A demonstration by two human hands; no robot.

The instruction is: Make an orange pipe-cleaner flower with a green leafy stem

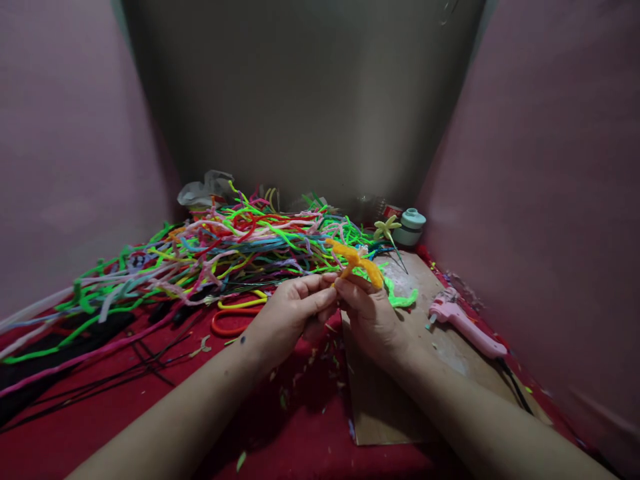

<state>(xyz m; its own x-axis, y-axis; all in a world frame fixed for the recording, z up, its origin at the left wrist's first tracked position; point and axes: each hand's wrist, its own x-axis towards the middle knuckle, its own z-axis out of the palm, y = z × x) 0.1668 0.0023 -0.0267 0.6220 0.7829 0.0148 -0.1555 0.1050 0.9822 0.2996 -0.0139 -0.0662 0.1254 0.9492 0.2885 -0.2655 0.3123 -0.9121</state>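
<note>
My left hand (295, 310) and my right hand (367, 313) meet in the middle of the view, fingertips pinched together on an orange pipe-cleaner piece (356, 261) with several bent arms that sticks up above them. Both hands hold it just above the red cloth (150, 413). A light green fuzzy piece (403, 298) lies on the wooden board (390, 400) right behind my right hand.
A big heap of coloured pipe cleaners (220, 250) spreads across the back left. Orange and yellow scissors (235, 313) lie by my left hand. A pink glue gun (463, 323) rests at the right. A pale green flower (386, 229) and a small jar (413, 227) stand at the back.
</note>
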